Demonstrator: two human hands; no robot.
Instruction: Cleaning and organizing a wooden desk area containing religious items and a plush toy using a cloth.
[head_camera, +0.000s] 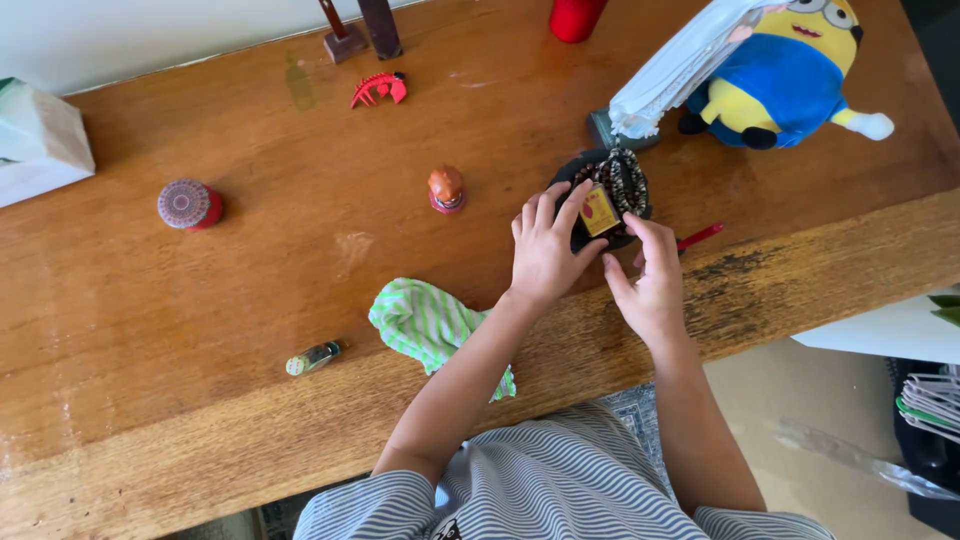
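- Wooden table is seen from above; every place below is given relative to the dark round dish, which sits right of the table's centre.
- Blue-and-yellow plush toy lies beyond and right of the dish, apart from it; a pale folded cloth-like piece is leaned from the toy toward the dish's far rim.
- Green striped cloth is crumpled well left of the dish and nearer the person, by the table's front edge.
- Left hand is laid on the dish's near-left side, fingers spread wide; fingertips are touching the small yellow box, nothing is seen clamped.
- Right hand is placed at the dish's near-right side, fingers loosely curled; whether anything is pinched cannot be told.
- Yellow box is set on the dish, between both hands; its long axis is tilted away from the person; the left fingertips are nearer to it.
- Dark bead string is heaped on the dish, just right of the box.
- Small brown figurine is stood left of the dish, apart.
- Red pen-like stick is lying just right of the dish.
- Small green bottle is lying far left of the dish, near the front edge.
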